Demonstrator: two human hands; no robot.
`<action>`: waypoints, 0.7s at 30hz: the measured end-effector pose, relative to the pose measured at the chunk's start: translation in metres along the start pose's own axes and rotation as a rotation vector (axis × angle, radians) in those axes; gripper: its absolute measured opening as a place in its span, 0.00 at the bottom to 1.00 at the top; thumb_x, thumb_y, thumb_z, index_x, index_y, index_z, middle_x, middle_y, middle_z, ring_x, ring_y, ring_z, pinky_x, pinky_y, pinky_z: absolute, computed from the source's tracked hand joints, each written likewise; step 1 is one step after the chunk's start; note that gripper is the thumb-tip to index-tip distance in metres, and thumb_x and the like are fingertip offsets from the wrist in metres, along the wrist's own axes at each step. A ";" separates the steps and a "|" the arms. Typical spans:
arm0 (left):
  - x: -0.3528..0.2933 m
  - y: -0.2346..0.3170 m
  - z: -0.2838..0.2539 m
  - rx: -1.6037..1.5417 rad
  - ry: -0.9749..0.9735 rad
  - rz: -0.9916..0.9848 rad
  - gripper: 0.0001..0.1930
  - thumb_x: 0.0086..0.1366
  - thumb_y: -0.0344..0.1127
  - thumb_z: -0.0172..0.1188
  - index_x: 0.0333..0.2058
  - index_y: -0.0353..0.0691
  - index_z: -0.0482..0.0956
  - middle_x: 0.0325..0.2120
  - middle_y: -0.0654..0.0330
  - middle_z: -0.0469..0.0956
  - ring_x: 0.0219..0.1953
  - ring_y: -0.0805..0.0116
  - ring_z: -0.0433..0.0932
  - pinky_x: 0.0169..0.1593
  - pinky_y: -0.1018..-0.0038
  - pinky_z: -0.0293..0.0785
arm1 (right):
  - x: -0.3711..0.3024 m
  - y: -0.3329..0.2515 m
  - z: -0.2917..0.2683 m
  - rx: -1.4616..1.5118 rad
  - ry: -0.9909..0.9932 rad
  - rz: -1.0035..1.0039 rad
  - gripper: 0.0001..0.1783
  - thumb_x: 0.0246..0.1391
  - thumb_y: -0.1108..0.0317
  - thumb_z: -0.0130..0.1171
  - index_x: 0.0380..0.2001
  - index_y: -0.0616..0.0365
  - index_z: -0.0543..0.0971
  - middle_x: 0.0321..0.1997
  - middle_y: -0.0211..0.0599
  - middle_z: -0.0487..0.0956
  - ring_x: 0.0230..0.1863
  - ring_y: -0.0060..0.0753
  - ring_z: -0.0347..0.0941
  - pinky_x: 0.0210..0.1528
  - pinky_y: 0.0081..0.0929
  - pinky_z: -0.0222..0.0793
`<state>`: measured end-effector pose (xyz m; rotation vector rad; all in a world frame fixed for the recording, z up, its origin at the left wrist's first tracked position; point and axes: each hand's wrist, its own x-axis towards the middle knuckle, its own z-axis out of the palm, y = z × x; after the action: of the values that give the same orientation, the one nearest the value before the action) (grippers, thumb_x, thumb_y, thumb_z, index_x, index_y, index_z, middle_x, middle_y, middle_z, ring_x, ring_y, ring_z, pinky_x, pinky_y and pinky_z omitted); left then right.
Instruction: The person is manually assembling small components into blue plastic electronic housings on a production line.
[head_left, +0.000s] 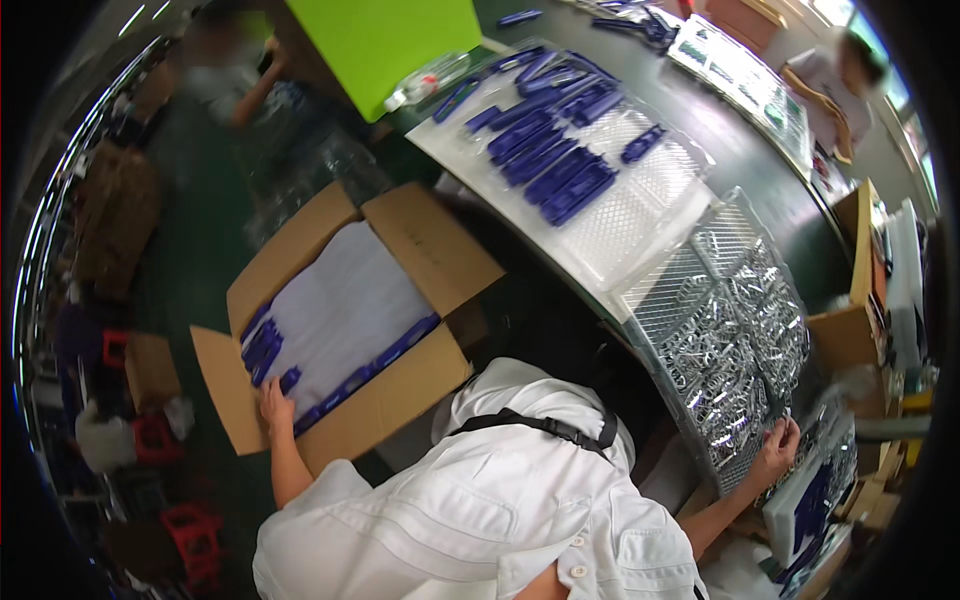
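Note:
My left hand (pixel 277 405) reaches into the near left corner of an open cardboard box (pixel 400 385). Its fingers close on the end of a short blue plastic part (pixel 290 379). In the box, a white foam sheet (pixel 345 300) lies flat, with more blue parts (pixel 262 350) along its left and near edges. Over on the right, my right hand (pixel 776 450) is at the near right corner of a tray (pixel 690 400) of loose, shiny bent-metal pieces (pixel 735 350). Its fingers are curled together; whatever they hold is too small to make out.
On the table, a clear plastic sheet (pixel 640 215) carries several blue plastic housings (pixel 550 165). A green panel (pixel 390 45) stands behind. Wrapped blue parts (pixel 810 510) are stacked at lower right. One person (pixel 225 75) is at far left, another (pixel 835 90) at far right.

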<state>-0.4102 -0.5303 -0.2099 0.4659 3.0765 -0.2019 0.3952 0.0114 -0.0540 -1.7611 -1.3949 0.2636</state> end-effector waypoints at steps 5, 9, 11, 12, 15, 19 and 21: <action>0.018 -0.003 -0.031 -0.033 -0.120 0.132 0.29 0.61 0.33 0.69 0.60 0.46 0.72 0.57 0.53 0.74 0.57 0.45 0.76 0.56 0.53 0.76 | -0.023 -0.021 0.008 0.357 -0.144 0.230 0.12 0.69 0.65 0.60 0.50 0.60 0.82 0.34 0.25 0.78 0.29 0.14 0.70 0.33 0.16 0.68; 0.015 0.027 -0.061 -0.136 0.080 0.166 0.26 0.68 0.36 0.63 0.63 0.40 0.68 0.57 0.46 0.73 0.55 0.42 0.76 0.56 0.51 0.74 | -0.018 -0.033 0.016 0.529 -0.141 0.289 0.14 0.70 0.67 0.59 0.53 0.59 0.82 0.36 0.25 0.79 0.32 0.13 0.71 0.35 0.15 0.69; 0.044 0.060 -0.074 -0.216 0.339 0.294 0.25 0.70 0.37 0.61 0.63 0.38 0.68 0.56 0.47 0.74 0.53 0.44 0.78 0.54 0.53 0.76 | -0.016 -0.029 0.018 0.570 -0.128 0.330 0.14 0.70 0.67 0.59 0.54 0.59 0.82 0.37 0.25 0.79 0.33 0.13 0.71 0.36 0.15 0.69; 0.056 0.074 -0.080 -0.306 0.580 0.409 0.24 0.73 0.38 0.58 0.63 0.36 0.68 0.54 0.48 0.76 0.50 0.47 0.80 0.52 0.55 0.77 | -0.015 -0.025 0.019 0.559 -0.151 0.287 0.14 0.69 0.69 0.59 0.54 0.59 0.82 0.37 0.26 0.79 0.34 0.14 0.72 0.37 0.16 0.70; 0.095 0.187 -0.141 -1.346 0.201 0.182 0.21 0.77 0.41 0.53 0.62 0.37 0.71 0.48 0.56 0.81 0.43 0.64 0.82 0.46 0.67 0.79 | -0.013 -0.012 0.024 0.493 -0.131 0.164 0.14 0.68 0.72 0.59 0.55 0.59 0.82 0.40 0.27 0.80 0.36 0.15 0.73 0.38 0.15 0.71; 0.093 0.373 -0.255 -1.975 -0.404 0.247 0.20 0.77 0.46 0.47 0.59 0.43 0.75 0.42 0.60 0.83 0.34 0.71 0.81 0.34 0.73 0.79 | -0.020 -0.026 0.027 0.542 0.028 0.157 0.15 0.64 0.77 0.60 0.53 0.61 0.82 0.40 0.29 0.81 0.37 0.16 0.74 0.39 0.15 0.71; 0.056 0.458 -0.303 -1.992 -0.850 0.403 0.20 0.77 0.46 0.46 0.58 0.41 0.75 0.40 0.60 0.82 0.30 0.74 0.78 0.29 0.76 0.75 | -0.025 -0.029 0.020 0.553 -0.009 0.178 0.14 0.64 0.78 0.61 0.52 0.62 0.82 0.38 0.30 0.81 0.36 0.16 0.74 0.39 0.16 0.70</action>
<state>-0.3289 -0.0404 0.0309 0.4809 1.1487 1.7527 0.3536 -0.0006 -0.0532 -1.4146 -1.0387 0.6848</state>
